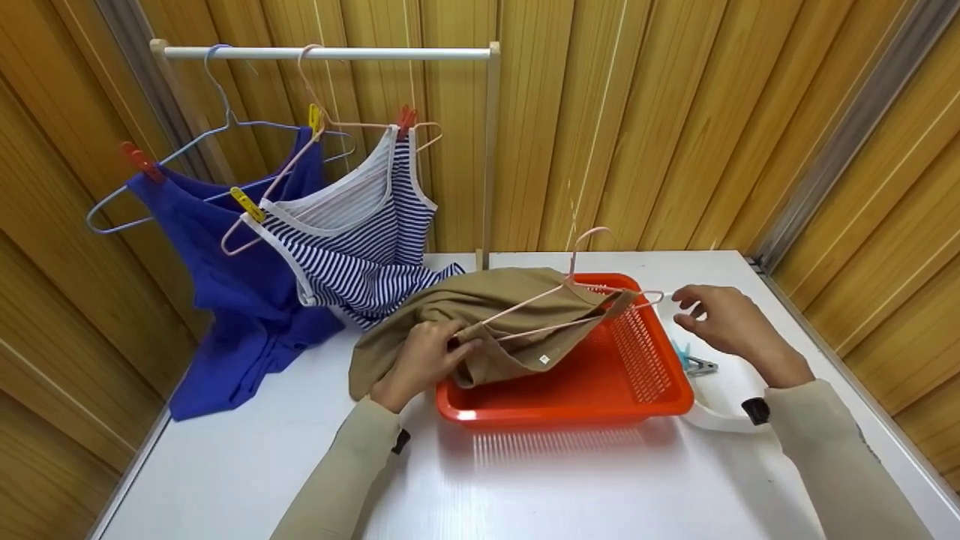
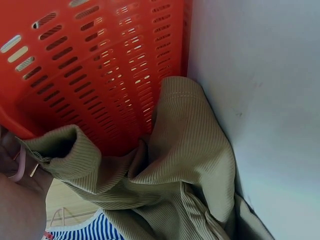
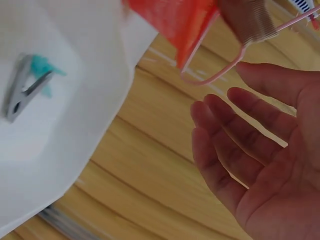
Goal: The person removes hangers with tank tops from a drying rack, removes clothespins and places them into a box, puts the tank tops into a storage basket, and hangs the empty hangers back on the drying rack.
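Note:
A brown ribbed tank top (image 1: pixel 427 307) hangs on a pink hanger (image 1: pixel 572 262) over the red basket (image 1: pixel 566 416), its cloth spilling past the basket's left side. My left hand (image 1: pixel 427 356) grips the top's shoulder and the hanger's left end together. At the other end, a strap lies over the hanger's right arm. My right hand (image 1: pixel 724 322) hovers just beyond that tip, fingers loosely bent and holding nothing; in the right wrist view its thumb is close to the pink wire. Beneath it, teal and grey clothespins (image 1: pixel 699 365) lie in a white tray (image 1: pixel 724 416).
A white-railed rack (image 1: pixel 330 53) stands at the back left. From it hang a blue garment (image 1: pixel 232 292) on a blue hanger and a striped tank top (image 1: pixel 360 247) on a pink hanger, both with red and yellow clothespins. Wood-patterned panels (image 1: pixel 637 135) enclose the white table (image 1: pixel 555 495).

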`<state>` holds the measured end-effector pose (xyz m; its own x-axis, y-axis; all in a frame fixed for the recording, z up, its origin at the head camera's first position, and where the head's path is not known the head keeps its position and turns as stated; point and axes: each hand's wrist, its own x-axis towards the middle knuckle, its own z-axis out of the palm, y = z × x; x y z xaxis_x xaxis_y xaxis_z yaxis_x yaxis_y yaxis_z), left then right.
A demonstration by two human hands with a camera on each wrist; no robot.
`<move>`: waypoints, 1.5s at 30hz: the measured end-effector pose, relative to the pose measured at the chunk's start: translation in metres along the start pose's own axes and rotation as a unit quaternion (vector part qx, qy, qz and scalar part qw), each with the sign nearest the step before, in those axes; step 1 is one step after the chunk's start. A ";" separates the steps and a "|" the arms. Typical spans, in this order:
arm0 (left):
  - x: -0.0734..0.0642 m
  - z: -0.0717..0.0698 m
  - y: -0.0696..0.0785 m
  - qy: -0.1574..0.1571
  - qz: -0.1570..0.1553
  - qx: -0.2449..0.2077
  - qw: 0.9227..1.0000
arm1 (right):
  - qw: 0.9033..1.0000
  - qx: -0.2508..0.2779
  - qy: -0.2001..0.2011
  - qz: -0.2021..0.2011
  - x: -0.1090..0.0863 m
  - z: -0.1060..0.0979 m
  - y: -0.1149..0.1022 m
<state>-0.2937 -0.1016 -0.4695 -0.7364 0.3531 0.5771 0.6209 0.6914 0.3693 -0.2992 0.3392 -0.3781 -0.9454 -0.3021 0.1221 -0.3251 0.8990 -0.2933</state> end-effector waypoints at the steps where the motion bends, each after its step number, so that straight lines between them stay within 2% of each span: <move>1: 0.000 0.000 0.000 -0.001 -0.001 0.000 1.000 | 1.000 0.000 0.005 -0.005 0.002 -0.001 -0.005; 11: -0.001 -0.001 -0.001 -0.002 0.001 -0.006 1.000 | 0.997 0.010 0.049 -0.064 0.021 -0.002 -0.043; 19: -0.001 -0.001 -0.001 0.007 0.010 -0.001 1.000 | 0.986 0.035 0.097 -0.134 0.036 0.003 -0.075; 21: -0.001 0.000 -0.001 0.009 0.013 0.002 1.000 | 0.983 0.040 0.101 -0.146 0.039 0.004 -0.083; 26: 0.000 -0.001 0.000 0.006 0.011 0.002 1.000 | 0.984 0.034 0.083 -0.151 0.048 0.006 -0.095; 30: 0.000 -0.001 0.001 0.001 0.006 0.002 1.000 | 0.988 0.022 0.063 -0.136 0.055 0.009 -0.093; 37: 0.000 -0.001 0.001 -0.008 0.004 -0.003 1.000 | 0.995 0.017 0.016 -0.093 0.062 0.017 -0.076; 45: 0.000 0.000 0.000 0.000 0.002 -0.002 1.000 | 0.996 0.010 0.013 -0.087 0.065 0.020 -0.062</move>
<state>-0.2935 -0.1018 -0.4694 -0.7344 0.3554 0.5782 0.6246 0.6872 0.3710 -0.3406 0.2572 -0.3713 -0.8744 -0.4436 0.1963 -0.4838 0.8278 -0.2842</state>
